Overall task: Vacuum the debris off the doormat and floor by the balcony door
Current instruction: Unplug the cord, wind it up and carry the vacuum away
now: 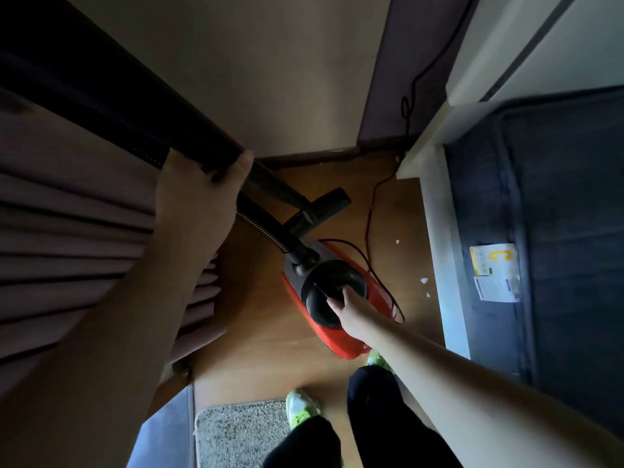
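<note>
Both hands gripping vacuum parts, debris lying on floor.
Left hand (206, 194) is clasping the black wand (111, 106); right hand (351, 307) is curling round the handle of the red vacuum (341, 298), sitting on wood floor (270, 332). White scraps (423, 281) are lying beside it; doormat (239, 434) is showing near the shoes.

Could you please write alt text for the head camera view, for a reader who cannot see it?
Seen from above, a person's right hand grips the black handle of a red canister vacuum on a wooden floor, while the left hand holds its black wand. White scraps lie near the bed; a shaggy doormat sits by the person's feet.
</note>
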Tool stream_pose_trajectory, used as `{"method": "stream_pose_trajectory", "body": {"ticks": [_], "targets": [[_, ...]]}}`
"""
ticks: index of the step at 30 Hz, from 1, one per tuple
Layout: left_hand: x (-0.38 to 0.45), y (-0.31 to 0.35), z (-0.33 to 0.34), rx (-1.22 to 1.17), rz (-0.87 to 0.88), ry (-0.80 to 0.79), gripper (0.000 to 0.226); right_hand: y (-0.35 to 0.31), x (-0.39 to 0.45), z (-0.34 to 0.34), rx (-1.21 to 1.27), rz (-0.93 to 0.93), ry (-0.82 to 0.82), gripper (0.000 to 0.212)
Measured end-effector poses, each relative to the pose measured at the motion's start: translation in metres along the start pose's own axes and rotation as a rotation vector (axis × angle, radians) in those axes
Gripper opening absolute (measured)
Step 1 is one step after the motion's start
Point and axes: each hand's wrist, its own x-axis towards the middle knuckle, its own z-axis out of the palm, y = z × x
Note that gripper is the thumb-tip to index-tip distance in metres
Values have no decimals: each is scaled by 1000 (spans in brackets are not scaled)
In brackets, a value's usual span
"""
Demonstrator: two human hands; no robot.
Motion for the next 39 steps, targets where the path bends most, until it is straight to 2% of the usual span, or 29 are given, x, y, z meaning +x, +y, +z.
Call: {"method": "stream_pose_trajectory", "body": {"ticks": [3,7,14,18,25,31,39], "targets": [[19,3,1,7,-25,-37,17,-4,9,-7,-41,55,18,55],[49,-16,12,73,-19,-77,29,-9,40,-17,-296,106,11,55],[85,-51,32,5,-22,-153,31,-20,85,-34,-418,128,46,53],[110,-65,47,25,2,-216,32,-25,117,-42,-412,135,61,54],[141,-74,72,18,13,-177,34,-23,149,-52,-447,130,-61,59],[145,-83,88,11,17,-137,32,-15,168,-49,-406,163,-88,58],[139,-83,108,55,39,-131,33,14,192,-31,-483,177,-163,48]]}}
